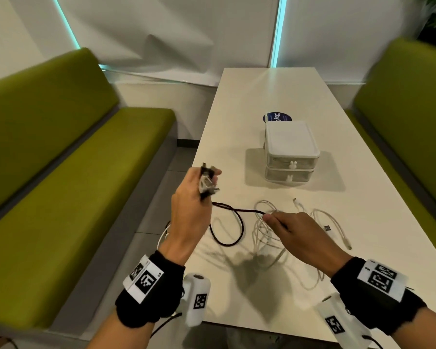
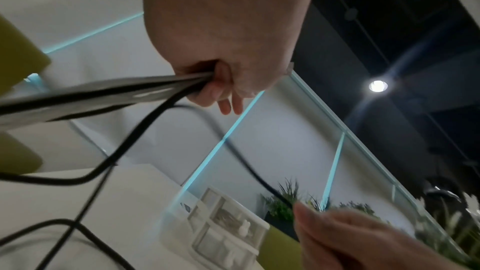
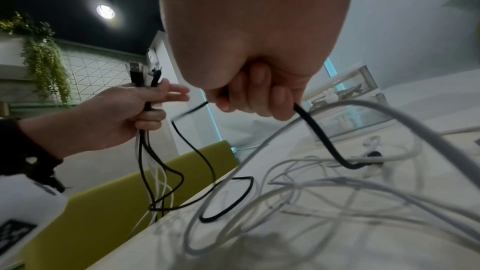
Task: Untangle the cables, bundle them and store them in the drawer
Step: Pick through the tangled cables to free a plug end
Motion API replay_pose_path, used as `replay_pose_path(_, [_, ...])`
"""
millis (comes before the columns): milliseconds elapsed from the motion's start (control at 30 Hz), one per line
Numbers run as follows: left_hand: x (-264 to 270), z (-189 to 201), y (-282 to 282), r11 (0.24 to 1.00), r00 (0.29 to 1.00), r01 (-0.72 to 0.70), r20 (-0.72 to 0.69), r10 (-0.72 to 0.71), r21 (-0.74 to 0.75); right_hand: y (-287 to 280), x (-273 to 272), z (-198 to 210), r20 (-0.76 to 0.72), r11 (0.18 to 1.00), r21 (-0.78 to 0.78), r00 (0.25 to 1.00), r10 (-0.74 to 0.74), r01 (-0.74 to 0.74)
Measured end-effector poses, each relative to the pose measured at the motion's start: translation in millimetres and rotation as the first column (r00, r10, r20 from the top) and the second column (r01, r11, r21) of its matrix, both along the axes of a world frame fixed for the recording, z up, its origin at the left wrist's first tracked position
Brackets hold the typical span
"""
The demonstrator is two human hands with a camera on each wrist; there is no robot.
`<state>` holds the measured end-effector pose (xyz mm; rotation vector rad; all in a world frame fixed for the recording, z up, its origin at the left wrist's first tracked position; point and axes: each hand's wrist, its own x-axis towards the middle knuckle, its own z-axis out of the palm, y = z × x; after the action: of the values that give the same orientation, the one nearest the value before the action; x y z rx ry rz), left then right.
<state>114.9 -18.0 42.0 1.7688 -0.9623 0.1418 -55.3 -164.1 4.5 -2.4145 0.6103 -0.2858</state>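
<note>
1. The left hand (image 1: 190, 210) curls its fingers round a bunch of cable ends (image 3: 144, 73), metal plugs poking up past the thumb; black and white strands hang below the fist.
2. The right hand (image 1: 302, 238) pinches the dark braided cable (image 1: 230, 224), which loops across to the left hand.
3. White smooth cables (image 1: 275, 235) lie tangled on the glossy white table (image 1: 275, 91).
4. The translucent two-drawer box (image 1: 291, 153) stands beyond them, both drawers closed, each with a small rabbit-shaped knob.

Left hand (image 1: 190, 210) raised, fingers curled round a bunch of black and white cable ends (image 1: 207, 182) — right hand (image 1: 300, 235) lower, pinching one thin black cable (image 1: 237, 210), both wrists strapped.
</note>
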Motion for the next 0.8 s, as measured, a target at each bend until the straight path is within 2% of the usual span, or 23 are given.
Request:
replay_pose_path(67, [-11.3, -5.9, -4.0, 0.983, 0.983, 0.180, 0.024, -0.181, 0.042, 2.8, 4.0, 2.3, 0.003, 0.999, -0.034, 1.000, 0.026, -0.026])
replay_pose_path(100, [-16.4, -9.7, -7.2, 0.959, 0.967, 0.241, 0.053, -0.251, 0.149, 4.7, 6.1, 4.0, 0.010, 0.998, -0.051, 0.999, 0.045, -0.045])
replay_pose_path(167, [-21.5, -18.2, -13.0, 0.872, 0.940, 0.211, 0.152, -0.304, 0.442, 7.6, 9.0, 7.1, 0.031, 0.995, -0.070, 0.997, 0.073, -0.070])
replay_pose_path(200, [-21.3, -21.0, -13.9, 0.831, 0.943, 0.181, 0.146, -0.298, 0.526, 8.2, 9.1, 7.9, 0.038, 0.994, -0.074, 0.996, 0.081, -0.078])
replay_pose_path(233, [-19.9, -22.4, -13.3, 0.819, 0.955, 0.184, 0.098, -0.280, 0.544, 8.1, 8.8, 7.7, 0.038, 0.994, -0.074, 0.995, 0.088, -0.085])
replay_pose_path(300, [-14.5, -21.8, -9.0, 0.880, 0.974, 0.194, 0.020, -0.225, 0.434, 7.1, 5.9, 4.5, 0.026, 0.996, -0.037, 0.996, 0.082, -0.081])
replay_pose_path(367, [-6.4, -14.0, -3.7, 0.962, 0.990, 0.137, -0.054, -0.128, 0.234, 4.0, 3.5, -1.5, 0.018, 0.999, 0.016, 0.999, 0.048, -0.048])
replay_pose_path(433, [8.7, -5.9, 1.1, 0.997, 0.977, 0.016, -0.212, 0.000, 0.074, 0.9, 2.6, -6.2, 0.001, 0.999, 0.046, 1.000, 0.014, -0.014])
replay_pose_path(467, [16.4, -2.9, 4.2, 0.997, 0.954, -0.066, -0.291, 0.075, 0.043, 0.0, 2.4, -7.8, -0.010, 0.999, 0.048, 1.000, 0.008, -0.007])
replay_pose_path(533, [29.6, -0.1, 9.8, 0.981, 0.921, -0.184, -0.337, 0.193, 0.060, -1.8, 1.5, -9.9, -0.019, 1.000, 0.031, 1.000, 0.006, -0.005])
replay_pose_path(700, [41.9, -7.1, 20.2, 0.965, 0.931, -0.207, -0.270, 0.244, 0.159, 0.9, 12.0, -9.0, -0.026, 1.000, 0.000, 1.000, 0.000, 0.000])
replay_pose_path(800, [58.9, -4.8, 31.5, 0.933, 0.914, -0.294, -0.227, 0.337, 0.206, 4.6, 22.7, -7.0, -0.046, 1.000, -0.028, 0.999, -0.004, 0.003])
